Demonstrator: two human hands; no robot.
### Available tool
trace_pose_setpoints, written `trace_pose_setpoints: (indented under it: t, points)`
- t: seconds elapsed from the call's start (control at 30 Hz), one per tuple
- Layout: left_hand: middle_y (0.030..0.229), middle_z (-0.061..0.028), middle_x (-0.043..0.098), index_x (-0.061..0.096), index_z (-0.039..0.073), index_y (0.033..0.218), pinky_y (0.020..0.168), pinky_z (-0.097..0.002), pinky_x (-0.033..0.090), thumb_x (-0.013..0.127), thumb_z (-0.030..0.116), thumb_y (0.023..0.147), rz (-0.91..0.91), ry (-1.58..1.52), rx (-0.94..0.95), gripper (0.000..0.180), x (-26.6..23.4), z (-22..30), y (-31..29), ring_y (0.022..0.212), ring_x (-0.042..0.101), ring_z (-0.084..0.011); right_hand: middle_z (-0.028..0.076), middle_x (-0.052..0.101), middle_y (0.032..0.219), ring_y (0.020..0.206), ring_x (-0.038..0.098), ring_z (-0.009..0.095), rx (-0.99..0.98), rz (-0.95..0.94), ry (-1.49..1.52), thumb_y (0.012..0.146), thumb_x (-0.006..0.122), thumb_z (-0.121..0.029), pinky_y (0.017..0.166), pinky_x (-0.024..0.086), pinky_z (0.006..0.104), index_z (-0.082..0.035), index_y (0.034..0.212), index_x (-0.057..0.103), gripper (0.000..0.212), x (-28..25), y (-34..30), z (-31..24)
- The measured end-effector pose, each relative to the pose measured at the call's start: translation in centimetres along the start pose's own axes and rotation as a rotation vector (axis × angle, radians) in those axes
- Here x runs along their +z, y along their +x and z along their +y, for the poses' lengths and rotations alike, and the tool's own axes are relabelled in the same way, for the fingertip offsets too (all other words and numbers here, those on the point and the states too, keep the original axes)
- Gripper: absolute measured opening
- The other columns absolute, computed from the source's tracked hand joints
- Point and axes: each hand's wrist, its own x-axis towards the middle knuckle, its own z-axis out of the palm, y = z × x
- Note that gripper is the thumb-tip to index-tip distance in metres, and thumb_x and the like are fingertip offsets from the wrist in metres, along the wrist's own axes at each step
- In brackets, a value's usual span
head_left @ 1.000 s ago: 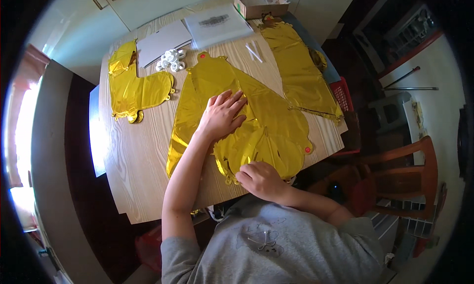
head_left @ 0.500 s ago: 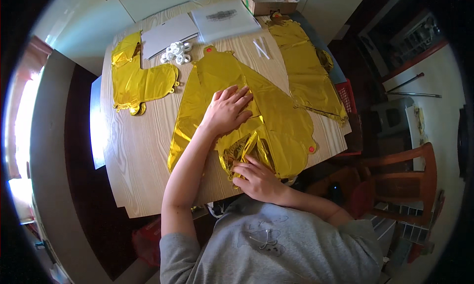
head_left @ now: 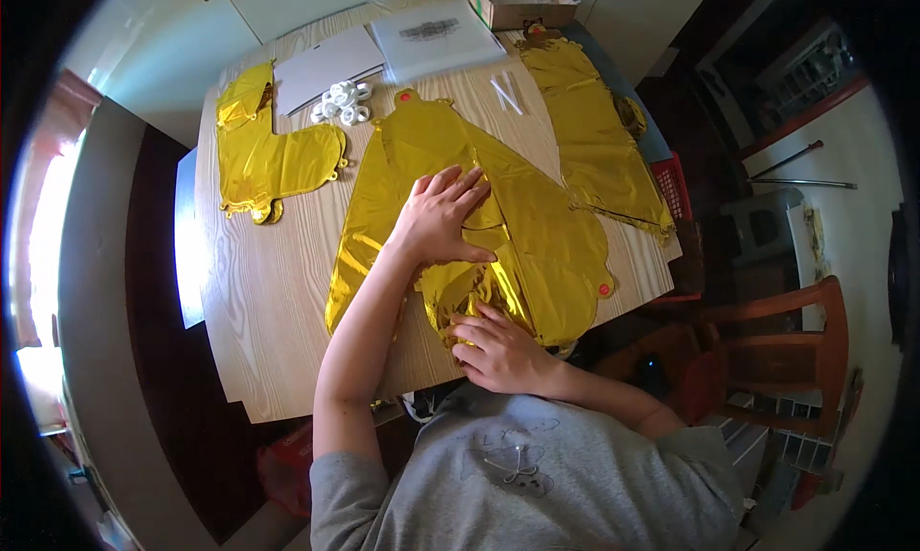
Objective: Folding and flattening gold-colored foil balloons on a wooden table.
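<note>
While glare at the far left washes out what lies beyond the curtain, I can make out the left foil on the table, gold, its upper part folded over and so partly hidden. The card comes next, with the white rolls bunched beside its near edge; they overlap, so I cannot count them. The big foil lies mid-table in front of me, partly covered by my hands. My left hand is flat on it, palm down, fingers spread and thumb stretched out, gripping nothing; whatever is under the palm is hidden. Farther back, the clear film bears a dark patch too blurred to make out. My right hand bends over the crumpled near end of the big foil, touching it; I cannot tell whether the fingers pinch it. At the back lie the white sticks and the box, its contents unclear. The right foil lies near the table's right side, its far tip hard to read. The table partly hides the red basket, and the chair loses its lower part in shadow
</note>
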Motion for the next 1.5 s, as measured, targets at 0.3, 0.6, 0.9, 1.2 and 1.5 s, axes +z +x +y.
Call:
trace_pose_setpoints:
  t: [0.3,0.6,0.9,1.2,1.5]
  points:
    - [0.147,-0.0087,0.041,0.049,0.012,0.138,0.111,-0.0459,0.026,0.07,0.07,0.056,0.0,-0.026,-0.003,0.103,-0.1,0.1,-0.1,0.136,0.034,-0.0307,0.014,0.053,0.116,0.121,0.048,0.029,-0.004,-0.018,0.015,0.079,0.067,-0.022,0.108,0.033,0.0522,-0.006,0.099,0.057,0.027,0.0,-0.3,0.1]
    - [0.148,-0.0087,0.041,0.049,0.011,0.137,0.111,-0.0459,0.026,0.071,0.069,0.056,-0.002,-0.036,-0.003,0.103,-0.3,0.2,-0.1,0.136,0.034,-0.0309,0.011,0.054,0.116,0.122,0.048,0.028,-0.01,-0.037,0.018,0.08,0.066,-0.024,0.109,0.031,0.0514,-0.007,0.1,0.057,0.028,-0.2,-0.2,0.1]
    - [0.148,-0.0099,0.04,0.047,0.011,0.139,0.109,-0.0478,0.027,0.075,0.067,0.054,0.01,-0.053,0.006,0.105,-0.2,0.1,-0.1,0.136,0.034,-0.0331,0.009,0.055,0.115,0.122,0.048,0.025,-0.026,-0.043,0.012,0.08,0.066,-0.024,0.109,0.033,0.0489,-0.008,0.102,0.058,0.028,-0.2,-0.2,0.1]
    - [0.148,-0.0103,0.04,0.046,0.011,0.139,0.11,-0.0479,0.027,0.075,0.066,0.054,-0.001,-0.055,0.002,0.105,-0.1,0.1,-0.1,0.136,0.034,-0.0334,0.01,0.056,0.121,0.125,0.048,0.025,-0.003,-0.087,0.068,0.084,0.064,-0.028,0.109,0.032,0.0492,-0.008,0.106,0.057,0.03,-0.7,-0.3,0.0]
    - [0.148,-0.0095,0.04,0.048,0.012,0.138,0.111,-0.0464,0.026,0.071,0.07,0.055,-0.025,-0.033,-0.02,0.104,-0.3,0.3,0.1,0.137,0.033,-0.0314,0.001,0.066,0.11,0.12,0.052,0.021,0.19,0.182,-0.172,0.086,0.067,-0.022,0.103,0.037,0.0424,-0.012,0.096,0.068,0.015,-5.8,-1.7,7.6]
